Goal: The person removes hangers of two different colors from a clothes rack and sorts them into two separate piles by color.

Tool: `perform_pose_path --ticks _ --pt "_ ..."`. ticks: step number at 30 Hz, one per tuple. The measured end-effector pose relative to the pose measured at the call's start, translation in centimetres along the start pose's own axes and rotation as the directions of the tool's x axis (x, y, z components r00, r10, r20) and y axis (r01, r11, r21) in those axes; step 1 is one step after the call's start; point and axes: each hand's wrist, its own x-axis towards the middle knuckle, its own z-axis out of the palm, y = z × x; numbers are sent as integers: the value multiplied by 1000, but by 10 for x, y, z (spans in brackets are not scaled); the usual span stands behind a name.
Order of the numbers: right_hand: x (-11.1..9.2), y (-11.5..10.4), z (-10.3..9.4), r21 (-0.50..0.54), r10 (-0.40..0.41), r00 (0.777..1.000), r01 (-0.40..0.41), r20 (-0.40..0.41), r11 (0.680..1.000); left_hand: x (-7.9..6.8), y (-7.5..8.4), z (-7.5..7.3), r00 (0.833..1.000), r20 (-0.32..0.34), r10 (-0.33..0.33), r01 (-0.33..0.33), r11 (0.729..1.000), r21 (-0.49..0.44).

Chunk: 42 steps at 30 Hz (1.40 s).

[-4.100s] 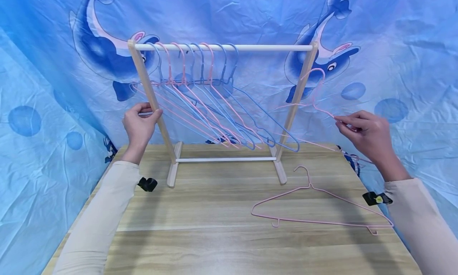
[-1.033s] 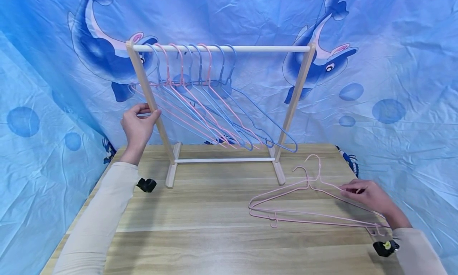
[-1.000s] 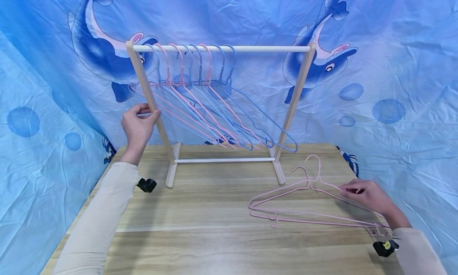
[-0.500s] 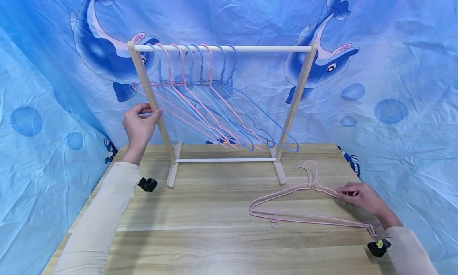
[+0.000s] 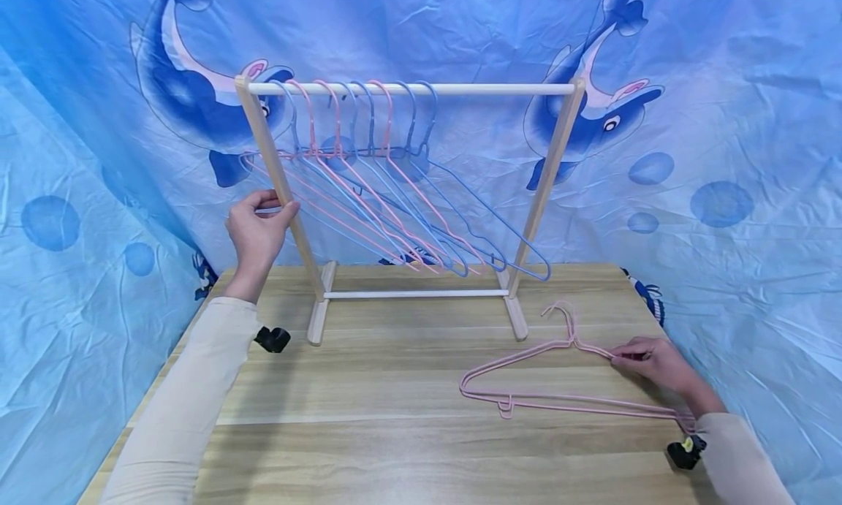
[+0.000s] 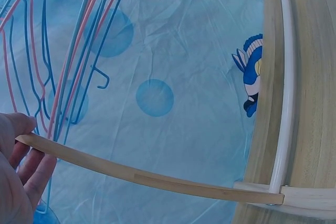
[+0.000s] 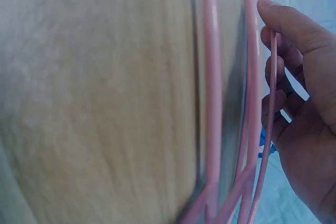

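Note:
My left hand [image 5: 258,231] pinches the left wooden post [image 5: 305,253] of a small clothes rack between thumb and fingers; the left wrist view shows the same grip on the post [image 6: 131,174]. At the lower right, my right hand [image 5: 658,362] pinches the right shoulder of a pink clothes hanger [image 5: 595,349]. This hanger lies almost exactly over a second pink hanger [image 5: 592,410] on the table. In the right wrist view, my thumb and fingers close round a thin pink wire [image 7: 273,61]. Part of the hangers' right end is hidden behind my right wrist.
Several blue hangers [image 5: 490,214] and pink hangers [image 5: 437,205] hang from the white top rod [image 5: 493,89], bunched toward its left and middle. The rack's feet [image 5: 516,316] stand at the back of the wooden table [image 5: 368,446]. A blue dolphin-print curtain [image 5: 447,30] surrounds it.
My right hand has brought the pink hanger down from beside the rack's right post onto the other pink hanger, lately shifting slightly left. My left hand keeps hold of the post.

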Motion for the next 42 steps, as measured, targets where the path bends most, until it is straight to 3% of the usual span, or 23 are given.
perform_pose_path --ticks 5,15,22,26,31,42 --pt "0 0 3 -24 0 1000 0 -13 1000 0 0 0 1000 -3 3 -3 1000 2" --pt "-1 9 10 -103 -92 993 85 -70 991 -1 0 0 1000 -3 10 -10 1000 -13" --pt "3 -3 6 -74 41 997 -46 -58 996 0 -1 0 1000 -1 9 -9 1000 -12" --pt "14 -25 0 -77 -5 992 -5 -129 997 -1 -2 0 1000 0 1 -1 1000 -11" --pt "39 -67 -17 -73 -68 967 52 -246 996 -1 -1 -2 1000 -5 -1 1 1000 -15" --pt "95 -159 -52 -41 8 937 -24 -348 999 -1 -2 1 1000 2 -12 12 999 -50"
